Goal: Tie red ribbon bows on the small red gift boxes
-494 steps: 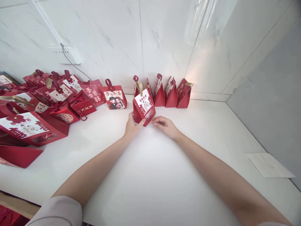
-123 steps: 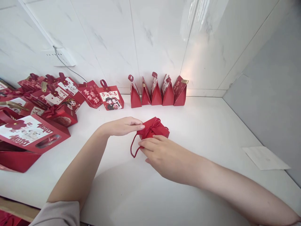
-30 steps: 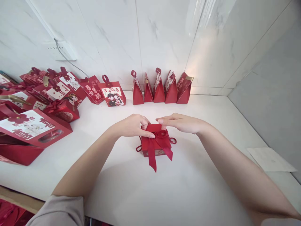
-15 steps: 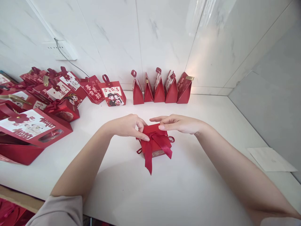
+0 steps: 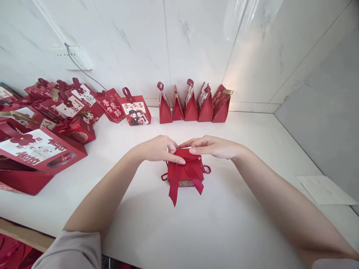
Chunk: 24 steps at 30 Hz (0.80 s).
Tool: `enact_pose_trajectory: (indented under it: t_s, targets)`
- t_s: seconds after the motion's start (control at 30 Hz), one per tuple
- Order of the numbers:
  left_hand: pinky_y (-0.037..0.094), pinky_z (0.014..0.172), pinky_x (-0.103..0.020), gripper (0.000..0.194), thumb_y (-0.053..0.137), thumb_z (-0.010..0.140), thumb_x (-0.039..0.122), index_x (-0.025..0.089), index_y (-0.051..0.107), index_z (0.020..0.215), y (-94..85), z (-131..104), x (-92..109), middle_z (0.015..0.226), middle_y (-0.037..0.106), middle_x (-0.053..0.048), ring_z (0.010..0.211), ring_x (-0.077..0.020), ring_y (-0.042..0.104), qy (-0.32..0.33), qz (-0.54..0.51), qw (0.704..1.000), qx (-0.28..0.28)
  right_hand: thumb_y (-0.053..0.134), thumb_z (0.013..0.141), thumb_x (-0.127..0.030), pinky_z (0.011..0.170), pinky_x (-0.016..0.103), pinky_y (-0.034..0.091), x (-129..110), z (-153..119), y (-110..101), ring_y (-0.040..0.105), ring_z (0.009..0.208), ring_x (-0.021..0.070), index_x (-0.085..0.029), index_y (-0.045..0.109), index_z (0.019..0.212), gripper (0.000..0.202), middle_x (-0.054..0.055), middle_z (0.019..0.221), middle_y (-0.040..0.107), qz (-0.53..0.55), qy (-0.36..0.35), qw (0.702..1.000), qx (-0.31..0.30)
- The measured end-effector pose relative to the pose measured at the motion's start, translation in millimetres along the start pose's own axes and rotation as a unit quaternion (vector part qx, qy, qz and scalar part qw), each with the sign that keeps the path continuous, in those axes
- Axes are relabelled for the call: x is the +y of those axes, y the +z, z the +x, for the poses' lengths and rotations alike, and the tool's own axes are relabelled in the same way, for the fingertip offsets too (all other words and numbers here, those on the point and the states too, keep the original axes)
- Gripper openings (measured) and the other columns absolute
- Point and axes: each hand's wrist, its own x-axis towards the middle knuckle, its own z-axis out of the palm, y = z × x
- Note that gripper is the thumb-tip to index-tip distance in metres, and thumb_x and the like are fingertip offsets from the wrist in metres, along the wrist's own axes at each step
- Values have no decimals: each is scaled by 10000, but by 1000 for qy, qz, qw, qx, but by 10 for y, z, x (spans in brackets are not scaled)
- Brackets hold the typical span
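A small red gift box [image 5: 183,172] rests on the white table in front of me, with a cord loop sticking out at each side. Across its front a red ribbon [image 5: 174,186] is tied, its two tails hanging down and spread apart. My left hand [image 5: 159,149] is at the box's upper left, thumb pressed by the ribbon's knot and fingers curled behind the top. From the upper right, my right hand [image 5: 215,147] grips the top edge, thumb in front and fingers behind; its fingertips meet the left hand's. The back of the box is hidden.
Several red gift boxes [image 5: 190,108] stand in a row by the tiled wall. Two more boxes [image 5: 137,112] and a crowded pile [image 5: 39,149] are at the left. A white paper [image 5: 325,189] lies at the right. A wall socket [image 5: 74,58] has a cable.
My left hand has slid right, its thumb moving along the ribbon and its fingers nearing the right hand. The box has turned slightly, and the ribbon tails have shifted left.
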Motion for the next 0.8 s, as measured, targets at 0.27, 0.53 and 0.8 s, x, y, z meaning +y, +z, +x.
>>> enact_pose_trajectory:
  t_s: [0.27, 0.53, 0.8]
  targets:
    - [199, 497, -277, 619, 734, 655, 557, 167, 272, 519, 65, 15, 22, 625, 330, 26, 541, -80, 267, -6, -5, 1000, 13, 667, 839, -378, 867, 355, 398, 142, 72, 11, 559, 1036, 200, -173, 495, 606, 355, 34, 1332, 543, -70, -40, 996, 45]
    - [230, 516, -274, 635, 695, 678, 611, 169, 263, 534, 58, 18, 61, 602, 301, 30, 544, -88, 262, -5, 51, 999, 7, 643, 812, -255, 826, 347, 416, 167, 82, 16, 564, 1006, 199, -182, 483, 596, 279, 45, 1292, 552, -116, -62, 990, 47]
    - [295, 542, -259, 573, 739, 626, 593, 174, 354, 565, -28, -23, 21, 673, 423, 28, 583, -94, 339, 11, 1, 998, -59, 641, 822, -363, 818, 349, 437, 139, 75, 1, 559, 917, 185, -187, 476, 619, 316, 56, 1226, 585, -81, -22, 996, 26]
